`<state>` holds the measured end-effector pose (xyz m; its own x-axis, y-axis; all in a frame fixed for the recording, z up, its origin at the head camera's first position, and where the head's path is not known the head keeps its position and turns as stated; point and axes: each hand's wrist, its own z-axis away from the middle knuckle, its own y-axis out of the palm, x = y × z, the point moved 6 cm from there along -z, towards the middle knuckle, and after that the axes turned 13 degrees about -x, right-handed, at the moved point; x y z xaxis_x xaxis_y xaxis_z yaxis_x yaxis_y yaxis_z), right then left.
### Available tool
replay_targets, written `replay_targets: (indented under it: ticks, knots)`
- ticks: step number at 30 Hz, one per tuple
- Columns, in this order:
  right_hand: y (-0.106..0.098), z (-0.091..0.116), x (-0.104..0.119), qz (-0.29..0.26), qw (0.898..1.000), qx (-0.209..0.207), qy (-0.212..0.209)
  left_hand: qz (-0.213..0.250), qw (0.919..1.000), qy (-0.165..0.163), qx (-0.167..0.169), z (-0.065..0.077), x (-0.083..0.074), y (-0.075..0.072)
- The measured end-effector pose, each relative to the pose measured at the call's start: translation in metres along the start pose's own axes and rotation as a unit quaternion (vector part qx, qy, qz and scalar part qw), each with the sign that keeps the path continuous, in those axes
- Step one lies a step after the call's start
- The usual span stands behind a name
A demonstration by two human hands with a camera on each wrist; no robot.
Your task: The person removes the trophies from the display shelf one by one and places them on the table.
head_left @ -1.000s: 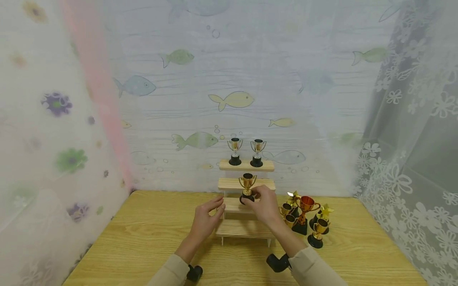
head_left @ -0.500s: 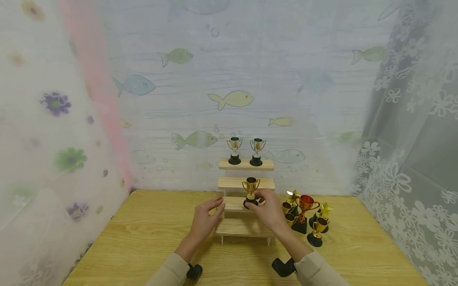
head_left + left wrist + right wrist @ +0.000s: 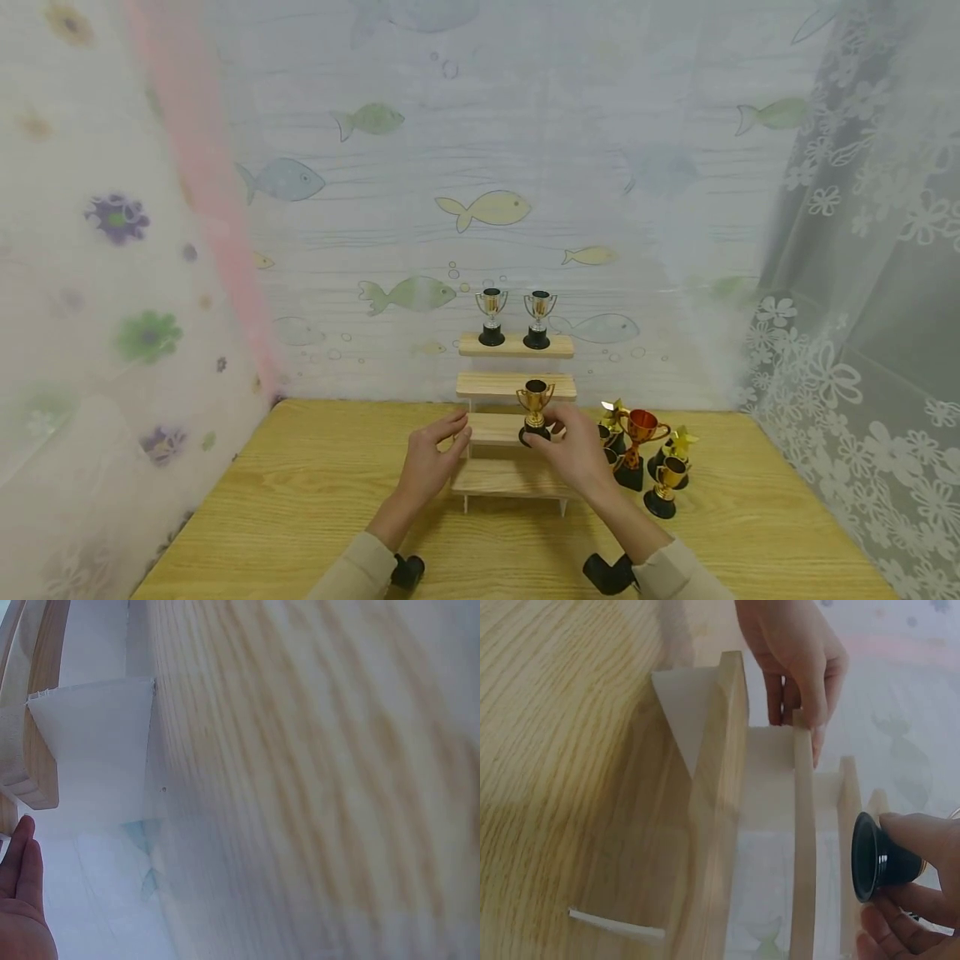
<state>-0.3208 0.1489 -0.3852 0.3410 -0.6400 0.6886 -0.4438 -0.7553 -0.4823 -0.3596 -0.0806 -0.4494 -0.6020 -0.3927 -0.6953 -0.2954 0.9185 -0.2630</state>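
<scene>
My right hand (image 3: 573, 450) pinches the black base of a small gold trophy (image 3: 536, 400) between thumb and fingers. It holds the trophy upright by the right part of a stepped wooden display stand (image 3: 513, 479); in the right wrist view its black base (image 3: 866, 856) hangs apart from the shelf edges. My left hand (image 3: 431, 450) grips the left end of the stand's second shelf from the bottom, thumb and fingers on either side. In the left wrist view, its fingers (image 3: 28, 870) reach up beside the shelf ends. Two silver trophies (image 3: 491, 315) stand on the top shelf.
Right of the stand, a red trophy (image 3: 642, 429), a gold trophy (image 3: 672, 475), star-topped trophies (image 3: 682, 442) and other gold cups cluster on the wooden table (image 3: 315, 475). Fish-patterned sheeting (image 3: 495, 125) hangs behind, with curtains at both sides.
My right hand has moved the gold trophy a little rightward and lower in the head view, toward me. My left hand has stayed at the shelf end.
</scene>
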Motion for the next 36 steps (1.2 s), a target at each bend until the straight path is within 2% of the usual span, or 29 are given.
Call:
replay_targets:
  ticks: [6, 14, 28, 36]
  knots:
    - [-0.006, 0.006, -0.002, 0.006, 1.0, 0.005, 0.011, 0.002, 0.9999, -0.013, 0.002, 0.0, 0.0, 0.0]
    - [-0.012, 0.019, -0.011, 0.009, 0.998, 0.028, 0.048, 0.003, 0.9999, -0.01, 0.001, 0.0, 0.0, 0.0]
    - [-0.024, 0.035, -0.019, -0.001, 0.998, 0.043, 0.052, 0.002, 0.9998, -0.022, -0.001, 0.0, 0.005, 0.0]
    - [-0.03, 0.041, -0.024, 0.017, 0.997, 0.051, 0.047, 0.009, 0.9998, -0.019, -0.002, 0.0, 0.007, 0.001]
